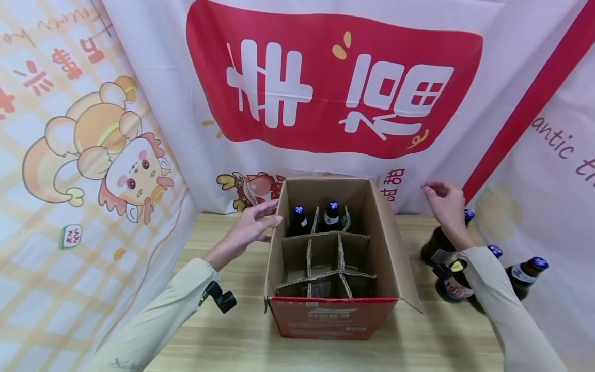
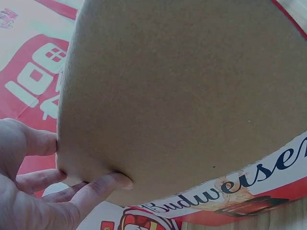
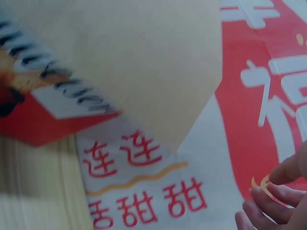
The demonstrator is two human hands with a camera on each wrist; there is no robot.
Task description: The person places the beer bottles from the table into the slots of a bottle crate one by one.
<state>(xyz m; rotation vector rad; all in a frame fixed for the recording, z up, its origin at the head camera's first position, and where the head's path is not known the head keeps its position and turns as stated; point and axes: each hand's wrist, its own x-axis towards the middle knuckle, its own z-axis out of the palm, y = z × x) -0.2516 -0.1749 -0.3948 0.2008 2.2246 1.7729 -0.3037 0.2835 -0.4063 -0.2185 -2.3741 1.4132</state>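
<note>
On the left, a cloth-like wall covering (image 1: 28, 289) bore soft orange checks and a rounded cartoon. Next, the left hand (image 1: 244, 230) reached out from a pale sleeve (image 1: 162, 310) with its fingers extended, unclenched, the tips touching the corner of a plain, smooth brown flap (image 2: 182, 96). That flap belonged to the tall rectangular cardboard box (image 1: 332, 318), which stood open in the middle of the wood-grained counter (image 1: 223, 336). Inside, thin, rough-edged dividers (image 1: 309, 258) crossed into nine compartments; two dark glass bottles (image 1: 332, 219) with blue caps stood upright in the back row, one at the left and one in the middle. A right flap (image 1: 400, 248) slanted outward. Farther right, the right hand (image 1: 445, 206) hung raised, loosely curled and holding nothing, while its forearm partly hid three bottles (image 1: 437, 247) of brown glass on the counter, also blue-capped, making five in all. The left wrist view showed "Budweiser" lettering (image 2: 225, 184) beneath the flap, which the head view did not; the right wrist view showed two lines of red characters (image 3: 144, 182), only partly visible from the head.
</note>
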